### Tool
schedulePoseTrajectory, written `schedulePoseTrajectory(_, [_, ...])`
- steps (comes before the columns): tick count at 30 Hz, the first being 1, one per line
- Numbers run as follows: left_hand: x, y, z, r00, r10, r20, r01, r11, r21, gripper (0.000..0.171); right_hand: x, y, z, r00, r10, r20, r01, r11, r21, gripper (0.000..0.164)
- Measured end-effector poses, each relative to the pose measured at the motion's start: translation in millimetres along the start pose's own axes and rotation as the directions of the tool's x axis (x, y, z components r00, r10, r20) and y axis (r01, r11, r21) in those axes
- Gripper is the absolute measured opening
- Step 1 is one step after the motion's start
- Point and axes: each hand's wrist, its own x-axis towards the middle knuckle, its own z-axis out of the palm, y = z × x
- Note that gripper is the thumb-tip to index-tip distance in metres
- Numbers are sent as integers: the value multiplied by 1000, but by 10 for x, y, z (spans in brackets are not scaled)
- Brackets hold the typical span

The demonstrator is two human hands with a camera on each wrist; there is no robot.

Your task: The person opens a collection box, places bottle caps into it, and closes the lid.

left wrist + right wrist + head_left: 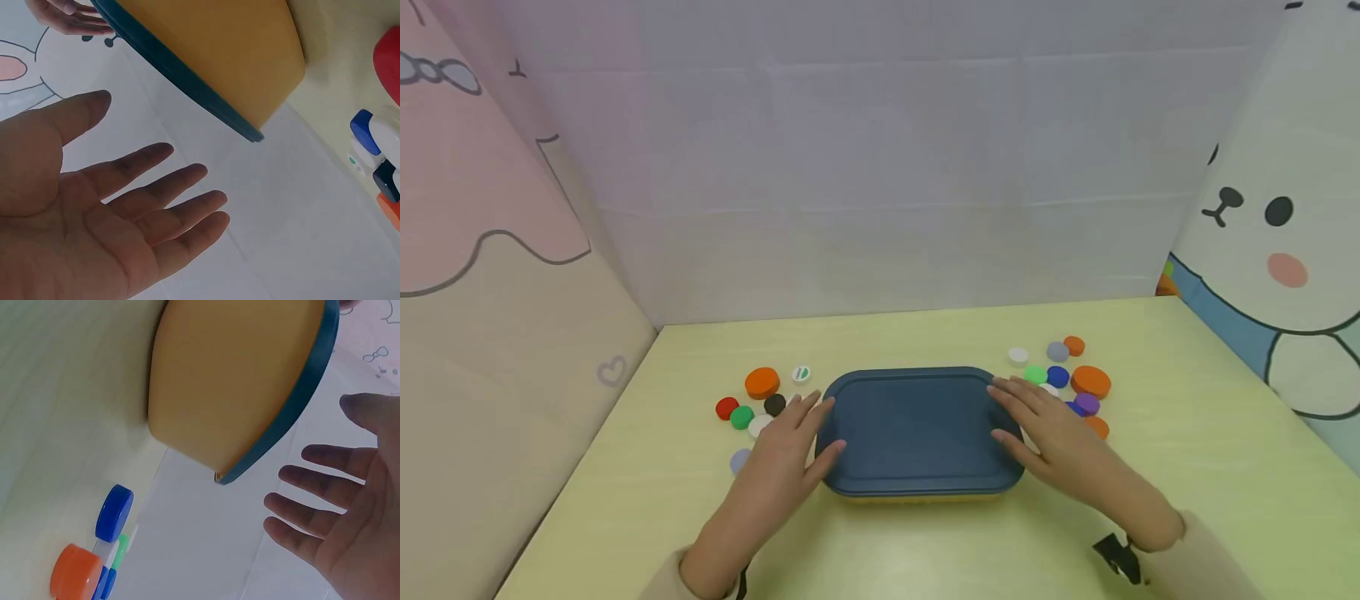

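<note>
A yellow-orange storage box point(250, 56) with a dark blue lid point(920, 429) stands upright on the table, its lid lying over the top. Spread straight, the fingers of my left hand point(785, 457) overlap the lid's left edge in the head view. At the opposite end, my right hand point(1062, 448) hovers with fingers and thumb extended over the right edge. Both wrist views show a gap between the palm and the box, and neither hand holds anything. What is inside the box is hidden by the lid.
Left of the box lie several bottle caps, among them an orange cap point(762, 382), a red cap point(727, 407) and a green cap point(742, 417). More caps, including a large orange cap point(1091, 382) and a purple cap point(1087, 404), lie to the right. A pale curtain point(887, 167) hangs behind the table.
</note>
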Motion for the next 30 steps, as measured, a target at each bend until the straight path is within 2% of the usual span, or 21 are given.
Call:
schedulePoseTrajectory(7, [-48,105,28,993,8,120,-7,1000,-8,58,-30,-100,20,997,-65,43,66,998,-12,52])
schedulePoseTrajectory(12, [-72,124,50,976,4,220,-2,1000,-7,63,-71,-148,14,989,-79,122,80,997,-9,51])
schedulePoseTrajectory(15, [-80,116,63,967,14,255,-14,1000,-1,66,-97,-168,6,982,-81,169,82,997,1,52])
schedulePoseTrajectory(22, [-103,102,70,965,31,260,-32,999,0,69,-145,-165,3,972,-128,196,129,992,8,53])
schedulePoseTrajectory(26, [-125,86,79,967,45,249,-44,999,-10,68,-163,-152,17,969,-175,175,178,984,-6,52])
schedulePoseTrajectory(30, [-146,64,102,972,88,216,-91,996,6,65,-176,-142,30,966,-212,148,218,976,-23,53])
